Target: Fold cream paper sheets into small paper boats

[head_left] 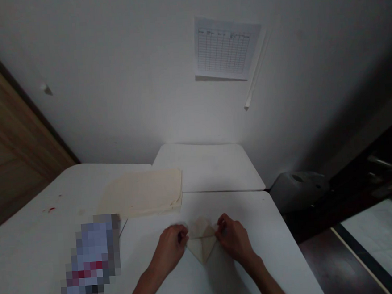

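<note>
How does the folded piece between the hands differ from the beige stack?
The folded piece is small; the beige stack is far larger. The folded piece tapers to a point; the beige stack lies broad and flat. The left hand and right hand hold the folded piece, not the beige stack. Both look pale.

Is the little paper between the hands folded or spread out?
Folded: the paper has a middle seam and a pointed end, between the left hand and right hand.
</note>
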A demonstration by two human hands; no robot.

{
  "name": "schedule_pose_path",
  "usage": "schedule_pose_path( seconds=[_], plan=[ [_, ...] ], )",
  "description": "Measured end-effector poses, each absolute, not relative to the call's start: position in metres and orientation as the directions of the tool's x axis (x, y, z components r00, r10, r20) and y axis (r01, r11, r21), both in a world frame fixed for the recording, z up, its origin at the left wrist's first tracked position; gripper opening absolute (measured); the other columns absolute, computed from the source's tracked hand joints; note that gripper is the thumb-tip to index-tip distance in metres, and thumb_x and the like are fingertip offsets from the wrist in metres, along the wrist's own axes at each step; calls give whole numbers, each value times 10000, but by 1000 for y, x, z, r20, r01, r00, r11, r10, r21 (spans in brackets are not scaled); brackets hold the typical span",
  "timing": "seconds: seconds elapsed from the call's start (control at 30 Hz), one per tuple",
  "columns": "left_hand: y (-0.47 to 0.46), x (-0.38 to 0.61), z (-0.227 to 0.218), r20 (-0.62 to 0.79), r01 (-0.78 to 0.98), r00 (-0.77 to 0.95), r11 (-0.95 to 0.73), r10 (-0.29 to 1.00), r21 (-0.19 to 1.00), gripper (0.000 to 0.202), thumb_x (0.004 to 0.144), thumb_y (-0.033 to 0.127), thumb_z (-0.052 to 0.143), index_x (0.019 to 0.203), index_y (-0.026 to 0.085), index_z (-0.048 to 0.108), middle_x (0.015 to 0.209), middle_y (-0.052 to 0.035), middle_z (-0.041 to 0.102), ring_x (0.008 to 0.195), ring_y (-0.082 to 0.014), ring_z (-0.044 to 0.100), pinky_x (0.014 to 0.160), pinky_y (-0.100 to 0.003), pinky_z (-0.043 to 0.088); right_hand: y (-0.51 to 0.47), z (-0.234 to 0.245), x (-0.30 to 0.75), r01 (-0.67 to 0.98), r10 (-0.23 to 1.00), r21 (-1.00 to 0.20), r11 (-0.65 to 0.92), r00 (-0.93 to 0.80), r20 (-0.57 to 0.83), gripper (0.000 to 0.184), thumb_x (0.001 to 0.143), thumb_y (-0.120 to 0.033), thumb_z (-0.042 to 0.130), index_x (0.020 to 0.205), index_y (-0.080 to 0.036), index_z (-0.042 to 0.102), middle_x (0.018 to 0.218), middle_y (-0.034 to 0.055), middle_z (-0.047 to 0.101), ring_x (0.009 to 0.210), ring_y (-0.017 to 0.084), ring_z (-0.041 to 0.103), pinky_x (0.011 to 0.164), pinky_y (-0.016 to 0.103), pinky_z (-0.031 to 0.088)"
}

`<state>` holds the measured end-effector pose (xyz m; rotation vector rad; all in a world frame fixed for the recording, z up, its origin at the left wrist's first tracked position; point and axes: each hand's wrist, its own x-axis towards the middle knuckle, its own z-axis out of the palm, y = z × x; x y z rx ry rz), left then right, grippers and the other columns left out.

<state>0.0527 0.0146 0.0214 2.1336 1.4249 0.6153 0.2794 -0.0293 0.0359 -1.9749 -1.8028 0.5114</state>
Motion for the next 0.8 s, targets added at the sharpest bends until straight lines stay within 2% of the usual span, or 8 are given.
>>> schedule_pose_path(
  seconds=[0.07,0.17,0.3,0.37,0.47,0.6,0.7,0.8],
  plan=[
    [11,54,19,147,715,343,-359,928,599,116,775,142,531,739,188,631,711,-22,636,698,-187,602,670,-283,405,-31,34,278,846,994,-530,-63,98,39,173,779,-181,577,938,-246,556,803,-5,701,801,183,656,665,244,385],
    [7,57,16,191,720,325,-373,926,584,160,844,243,534,711,190,606,713,-34,615,723,-207,590,689,-307,421,-33,33,276,853,993,-519,-49,100,70,170,794,-180,556,950,-248,558,810,-4,693,797,186,655,658,249,389],
    [4,60,11,238,714,307,-388,922,583,196,856,315,552,707,194,590,729,-40,607,757,-226,576,720,-340,435,-34,29,274,886,987,-465,-7,79,137,149,802,-171,554,932,-243,567,820,4,678,763,180,639,650,257,412],
    [4,60,9,246,710,306,-392,920,585,196,858,317,554,707,196,585,727,-37,603,755,-226,571,720,-344,436,-35,24,272,912,971,-400,88,10,237,132,811,-141,552,899,-234,581,853,22,666,808,187,619,691,274,437],
    [4,60,7,240,715,310,-392,920,578,215,866,326,553,694,199,572,718,-31,594,744,-223,568,711,-340,433,-38,15,267,914,901,-258,314,-201,385,174,838,-81,535,915,-219,609,943,49,652,868,193,581,769,306,464],
    [5,60,7,254,726,311,-401,916,559,215,863,312,559,679,201,565,721,-31,594,754,-227,571,713,-337,430,-44,6,258,806,775,-159,570,-464,429,211,901,-126,538,1084,-205,604,1124,62,628,949,197,557,840,327,480],
    [4,61,8,268,719,304,-405,914,565,188,860,290,554,698,199,575,737,-35,601,767,-229,574,730,-342,434,-47,4,255,771,744,-146,620,-520,420,253,917,-151,539,1163,-190,583,1204,51,611,1050,210,535,912,338,468],
    [2,62,9,282,711,297,-408,912,573,181,862,272,544,700,197,573,736,-37,599,771,-229,574,741,-349,440,-47,5,256,767,759,-185,614,-509,406,272,921,-151,534,1187,-185,579,1227,42,608,1104,203,521,955,327,454]
  ],
)
